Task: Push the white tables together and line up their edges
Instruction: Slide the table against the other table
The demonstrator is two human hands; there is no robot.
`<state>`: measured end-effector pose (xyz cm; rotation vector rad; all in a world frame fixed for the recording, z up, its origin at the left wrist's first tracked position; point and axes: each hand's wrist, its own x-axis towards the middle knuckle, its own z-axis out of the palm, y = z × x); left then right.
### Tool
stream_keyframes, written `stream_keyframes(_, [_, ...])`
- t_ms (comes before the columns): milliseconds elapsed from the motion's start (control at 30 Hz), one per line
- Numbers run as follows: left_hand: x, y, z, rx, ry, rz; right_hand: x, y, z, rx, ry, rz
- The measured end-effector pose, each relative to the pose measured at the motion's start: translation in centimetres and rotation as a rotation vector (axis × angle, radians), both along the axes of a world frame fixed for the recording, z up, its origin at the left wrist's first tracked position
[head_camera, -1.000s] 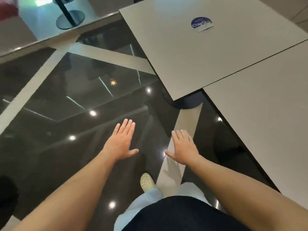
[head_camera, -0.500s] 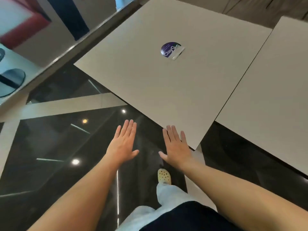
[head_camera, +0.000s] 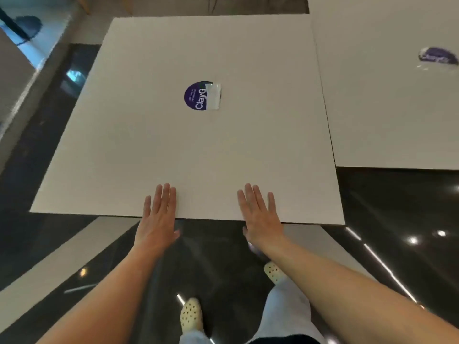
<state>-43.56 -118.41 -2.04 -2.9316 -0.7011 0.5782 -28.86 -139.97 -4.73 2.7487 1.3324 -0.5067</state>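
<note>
A square white table (head_camera: pixel 154 135) with a round purple sticker (head_camera: pixel 198 96) fills the middle of the head view. A second white table (head_camera: pixel 387 115) with its own purple sticker (head_camera: pixel 438 57) stands to its right, side edges touching. The left table's near edge sits closer to me than the right table's near edge. My left hand (head_camera: pixel 159 214) and my right hand (head_camera: pixel 260 214) are flat and open, fingers over the left table's near edge, palms past it. Whether they touch the top I cannot tell.
Glossy black floor (head_camera: pixel 397 219) with pale stripes lies around the tables. My feet in pale perforated clogs (head_camera: pixel 191 316) stand just before the near edge. A low grey ledge (head_camera: pixel 15 78) runs along the left. Another table's dark base (head_camera: pixel 27 28) shows far left.
The view has swung round to face the left table squarely. Both hands moved forward from over the floor to the table's near edge and spread further apart.
</note>
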Motion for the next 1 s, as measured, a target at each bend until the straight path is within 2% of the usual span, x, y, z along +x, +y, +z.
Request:
stream_keyframes(167, [-1.6,6.2,-2.3,-0.065,0.007,-0.124,-2.6,3.7,-1.0,-0.081,-0.040,-0.267])
stream_keyframes(233, [-1.2,7.5,-3.0,-0.080,-0.073,-0.176,-3.1,4.6,-1.2,-0.085,-0.067,-0.307])
stream_keyframes(400, [-0.4,8.6,-3.8,-0.066,-0.179,-0.291,-2.9,5.1,-1.4,-0.056,-0.087,-0.314])
stream_keyframes(1000, [2.4,9.9,-4.2,-0.054,-0.256,-0.365,0.6,5.9,-1.9,-0.044,-0.151,-0.272])
